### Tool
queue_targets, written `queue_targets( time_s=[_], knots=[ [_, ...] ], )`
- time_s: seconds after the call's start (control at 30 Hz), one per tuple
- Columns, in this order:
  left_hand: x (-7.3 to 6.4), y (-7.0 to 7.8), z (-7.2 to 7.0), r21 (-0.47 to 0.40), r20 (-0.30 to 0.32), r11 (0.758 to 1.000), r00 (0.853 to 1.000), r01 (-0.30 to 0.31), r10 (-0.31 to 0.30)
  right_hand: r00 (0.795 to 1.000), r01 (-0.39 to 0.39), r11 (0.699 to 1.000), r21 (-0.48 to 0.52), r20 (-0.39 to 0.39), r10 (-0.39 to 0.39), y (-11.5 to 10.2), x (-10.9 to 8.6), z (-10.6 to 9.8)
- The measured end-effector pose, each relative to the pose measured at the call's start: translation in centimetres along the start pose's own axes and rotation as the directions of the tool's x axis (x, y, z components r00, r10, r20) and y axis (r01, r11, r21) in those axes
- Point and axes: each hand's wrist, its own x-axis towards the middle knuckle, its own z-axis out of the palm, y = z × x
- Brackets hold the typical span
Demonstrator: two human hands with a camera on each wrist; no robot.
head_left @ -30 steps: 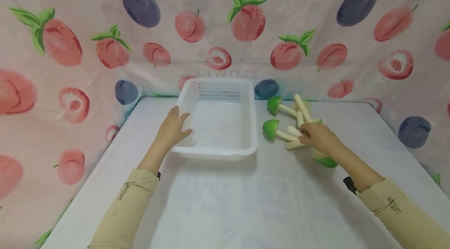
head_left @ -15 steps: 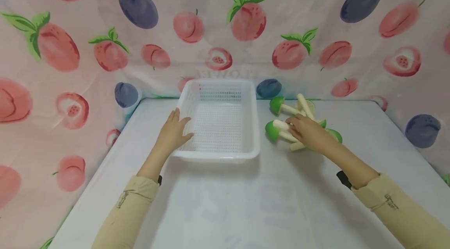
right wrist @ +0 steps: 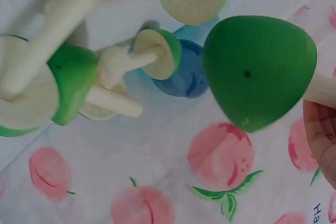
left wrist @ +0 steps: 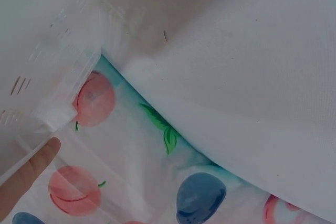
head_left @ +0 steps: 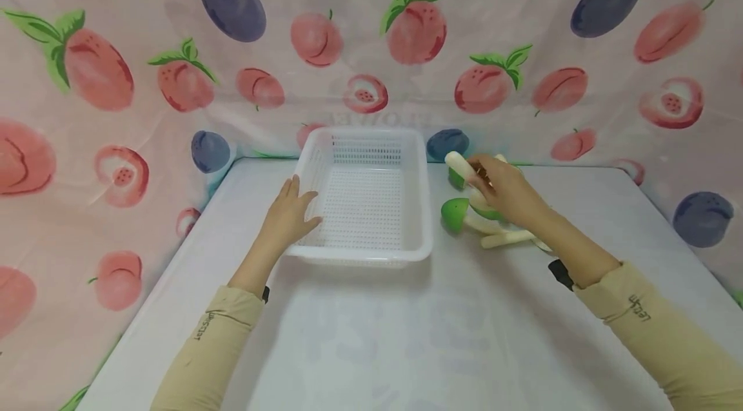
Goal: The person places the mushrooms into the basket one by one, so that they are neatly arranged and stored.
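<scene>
right of the basket [head_left: 360, 254], the right hand [head_left: 511, 188] grips a mushroom [right wrist: 260, 72] by its pale stem, fingers curled in; the right wrist view shows its green cap up close, and the stem's free end tilts upward, toward the basket. more mushrooms [head_left: 455, 214] lie in a loose heap on the white table [head_left: 360, 333], just right of the basket, beneath and around that hand. the left hand [head_left: 288, 217] rests on the basket's left rim, thumb and fingers spread and extended. behind the basket hangs a fruit-print cloth [head_left: 412, 85].
</scene>
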Motion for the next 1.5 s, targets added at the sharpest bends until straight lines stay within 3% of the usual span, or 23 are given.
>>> queue_targets(
  time_s=[0.3,0.57,0.8,0.93,1.1,1.2,1.33,1.5],
  knots=[
    [0.2,0.1,-0.1,-0.005,-0.001,1.000,1.000,0.001,-0.001,1.000,0.024,0.997,0.070,0.006,-0.024,0.0,3.6,-1.3],
    [0.3,0.0,-0.1,0.008,0.006,1.000,1.000,-0.001,0.001,1.000,0.011,0.994,0.111,-0.027,-0.008,-1.2,5.5,-2.1],
    [0.5,-0.2,-0.2,0.008,0.002,1.000,1.000,-0.004,0.004,0.997,0.033,0.984,0.177,-0.071,-0.021,-1.9,6.4,-1.4],
    [0.5,-0.3,-0.1,0.009,-0.002,1.000,1.000,-0.004,0.004,0.996,-0.017,0.969,0.245,-0.085,0.039,-1.7,6.3,-0.5],
    [0.4,-0.5,0.2,0.014,-0.009,1.000,1.000,-0.004,0.004,0.993,-0.097,0.951,0.292,-0.042,0.115,-0.9,5.8,-0.3],
    [0.3,-0.5,0.3,0.017,-0.008,1.000,1.000,-0.008,0.008,0.986,-0.164,0.949,0.269,0.008,0.168,-0.3,5.2,-0.8],
    [0.2,-0.5,0.3,0.021,-0.010,1.000,1.000,-0.013,0.013,0.978,-0.201,0.969,0.144,0.088,0.190,0.5,4.5,-1.7],
    [0.2,-0.5,0.3,0.021,-0.012,1.000,1.000,-0.016,0.017,0.972,-0.104,0.993,-0.060,0.207,0.114,1.2,3.7,-2.5]
  ],
)
